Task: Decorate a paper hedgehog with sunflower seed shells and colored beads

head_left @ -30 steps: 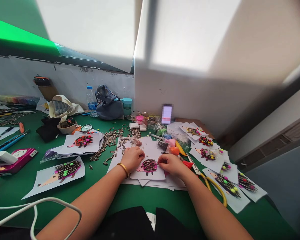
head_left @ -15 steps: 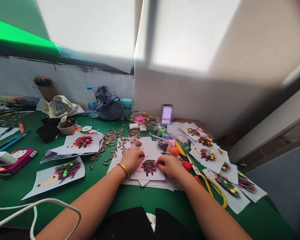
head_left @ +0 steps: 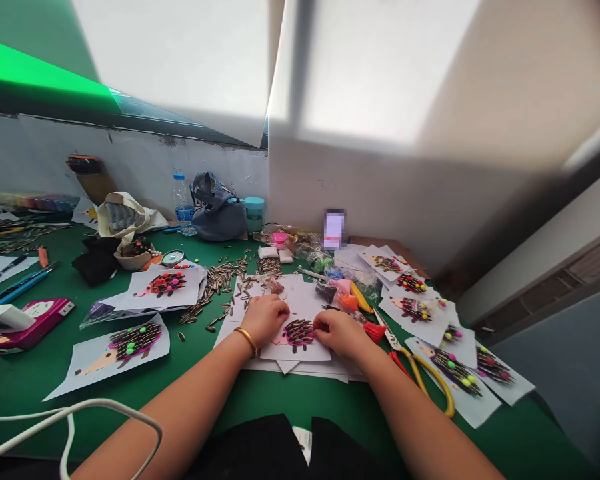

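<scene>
A hedgehog picture (head_left: pixel 299 335) with a pink clay body and spines of striped sunflower seeds lies on a sheet of white paper in front of me. At its upper left, my left hand (head_left: pixel 267 317) rests on the paper with its fingers curled together. My right hand (head_left: pixel 341 331) is at the picture's right edge, thumb and fingertips pinched beside the seeds. Anything in either pinch is too small or hidden to name. Loose sunflower seeds (head_left: pixel 223 277) are spread beyond my left hand. Bagged coloured clay (head_left: pixel 349 302) lies just past my right hand.
Yellow-handled scissors (head_left: pixel 420 373) lie right of my right arm. Several other hedgehog pictures (head_left: pixel 453 373) overlap at the right, and another picture (head_left: pixel 125 347) lies left. A white cable (head_left: pixel 105 403) loops at the lower left. A phone (head_left: pixel 335 229), water bottle (head_left: pixel 183 207) and grey bag (head_left: pixel 217 213) stand behind.
</scene>
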A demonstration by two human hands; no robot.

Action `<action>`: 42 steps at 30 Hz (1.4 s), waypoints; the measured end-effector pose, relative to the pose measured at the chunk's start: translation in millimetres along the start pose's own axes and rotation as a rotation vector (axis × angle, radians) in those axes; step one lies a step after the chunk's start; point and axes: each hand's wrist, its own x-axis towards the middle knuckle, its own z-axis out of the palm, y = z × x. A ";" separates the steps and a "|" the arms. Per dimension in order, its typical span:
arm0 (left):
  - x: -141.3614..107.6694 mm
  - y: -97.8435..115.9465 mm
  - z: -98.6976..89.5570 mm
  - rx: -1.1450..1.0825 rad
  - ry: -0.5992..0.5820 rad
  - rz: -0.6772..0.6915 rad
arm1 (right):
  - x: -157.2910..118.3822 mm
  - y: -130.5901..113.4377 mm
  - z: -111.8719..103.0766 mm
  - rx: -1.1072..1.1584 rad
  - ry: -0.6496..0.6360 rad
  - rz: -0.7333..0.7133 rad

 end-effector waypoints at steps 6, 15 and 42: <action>-0.6 -0.4 0.2 0.001 0.002 0.006 | -0.1 6.6 -5.6 0.017 -0.028 -0.012; -0.5 0.9 -2.5 0.006 -0.007 0.005 | 0.7 5.1 -4.4 0.023 -0.005 -0.027; -0.6 0.6 -2.0 -0.014 -0.005 0.005 | 2.0 2.8 1.1 0.075 0.014 -0.044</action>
